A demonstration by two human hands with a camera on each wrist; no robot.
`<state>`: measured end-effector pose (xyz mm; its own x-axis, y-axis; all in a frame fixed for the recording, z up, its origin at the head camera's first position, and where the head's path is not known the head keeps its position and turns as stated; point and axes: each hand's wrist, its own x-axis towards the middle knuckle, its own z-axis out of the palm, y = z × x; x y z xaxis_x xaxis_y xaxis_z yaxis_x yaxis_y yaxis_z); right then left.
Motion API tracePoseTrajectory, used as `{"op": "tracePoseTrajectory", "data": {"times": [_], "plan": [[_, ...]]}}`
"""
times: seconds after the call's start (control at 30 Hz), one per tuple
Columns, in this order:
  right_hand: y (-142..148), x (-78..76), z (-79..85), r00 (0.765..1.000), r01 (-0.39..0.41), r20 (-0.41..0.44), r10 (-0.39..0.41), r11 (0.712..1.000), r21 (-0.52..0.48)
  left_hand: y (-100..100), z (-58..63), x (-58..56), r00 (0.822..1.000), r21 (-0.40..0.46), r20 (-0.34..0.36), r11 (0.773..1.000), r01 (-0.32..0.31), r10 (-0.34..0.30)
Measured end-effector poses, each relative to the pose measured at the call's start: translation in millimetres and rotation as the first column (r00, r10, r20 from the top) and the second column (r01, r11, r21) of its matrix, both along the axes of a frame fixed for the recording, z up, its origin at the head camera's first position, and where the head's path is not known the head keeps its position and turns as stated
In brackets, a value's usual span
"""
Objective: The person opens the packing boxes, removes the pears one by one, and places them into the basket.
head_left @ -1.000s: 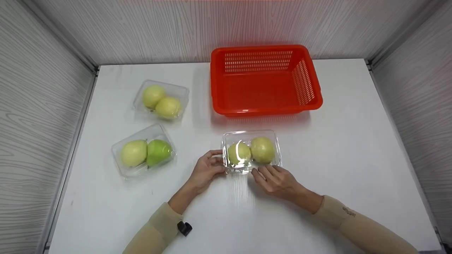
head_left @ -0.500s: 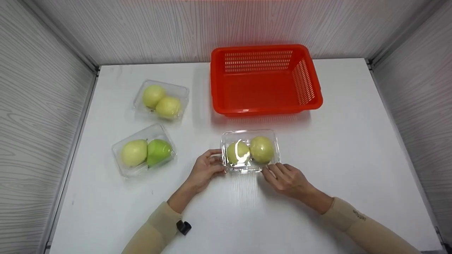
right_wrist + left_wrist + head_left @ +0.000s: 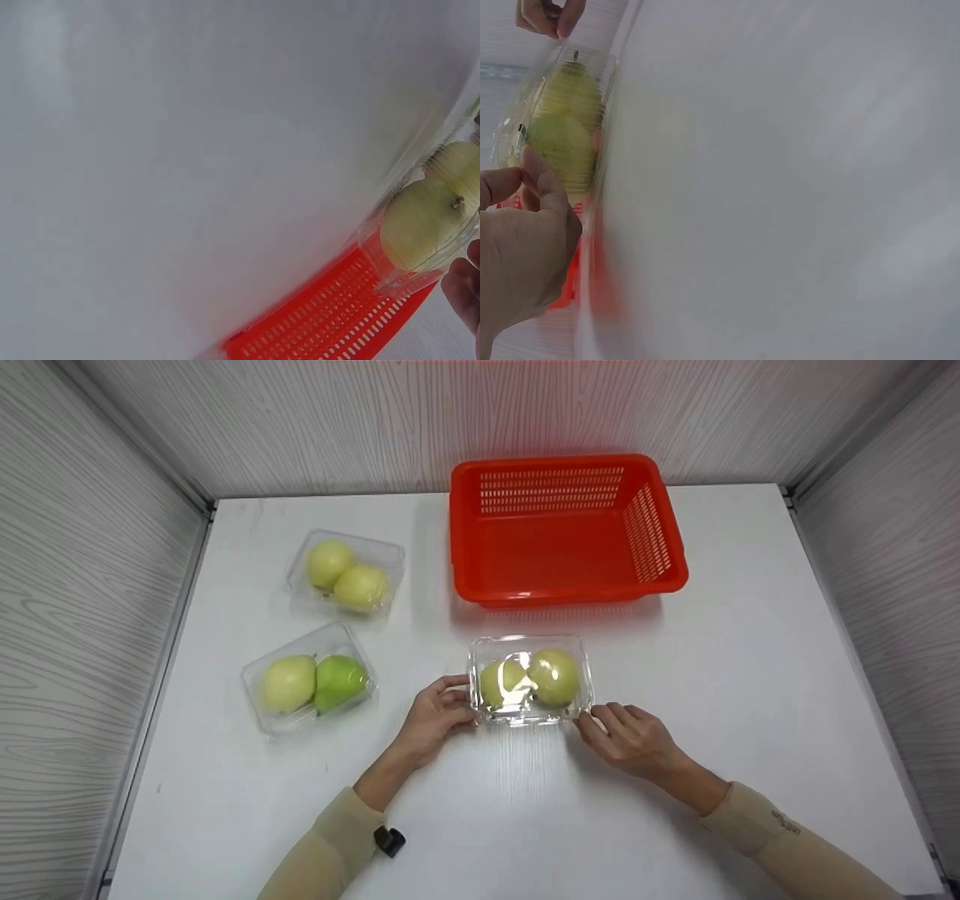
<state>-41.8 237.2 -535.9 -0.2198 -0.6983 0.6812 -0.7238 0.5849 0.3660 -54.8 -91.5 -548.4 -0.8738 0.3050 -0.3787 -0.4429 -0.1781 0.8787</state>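
Note:
A closed clear plastic clamshell box [image 3: 531,642] holds two yellow-green pears [image 3: 554,677], one of them under a glare spot. It lies on the white table in the middle of the head view. At its left front corner, my left hand [image 3: 430,722] pinches the rim between thumb and fingers. My right hand [image 3: 631,741] has its fingers curled at the right front corner, pinching the edge there. The left wrist view shows the left hand [image 3: 526,247] against the box, with stems on the pears [image 3: 570,97]. Only some fingers [image 3: 461,289] of the right hand appear in the right wrist view.
A red plastic basket [image 3: 459,547] with slotted walls stands behind the box. On the left lie two more clear boxes: the rear one [image 3: 382,551] holds two yellow fruits, the front one [image 3: 330,637] a yellow and a green fruit. Pale wood-grain panels [image 3: 375,427] surround the table.
My right hand has slid rightward along the box's front edge, from near its middle to the right corner. The left hand stays at the left corner; the box has shifted very slightly left.

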Motion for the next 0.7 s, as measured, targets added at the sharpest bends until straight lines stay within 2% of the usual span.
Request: {"op": "tracePoseTrajectory", "data": {"times": [0.33,0.57,0.7], "plan": [[16.2,-7.9,4.2,0.995,-0.034,0.092,0.028,0.997,0.065,-0.9,1.5,-1.4,1.0,-0.013,0.004,1.0,-0.021,0.021],[17.3,-8.4,3.4,0.994,-0.035,0.106,0.03,0.998,0.051,-2.7,1.0,-0.2,0.997,0.047,0.055,0.998,-0.047,0.045],[17.1,-7.7,3.1,0.994,-0.037,0.106,0.031,0.998,0.048,-6.2,2.8,6.6,0.994,0.068,0.084,0.995,-0.078,0.072]]}}
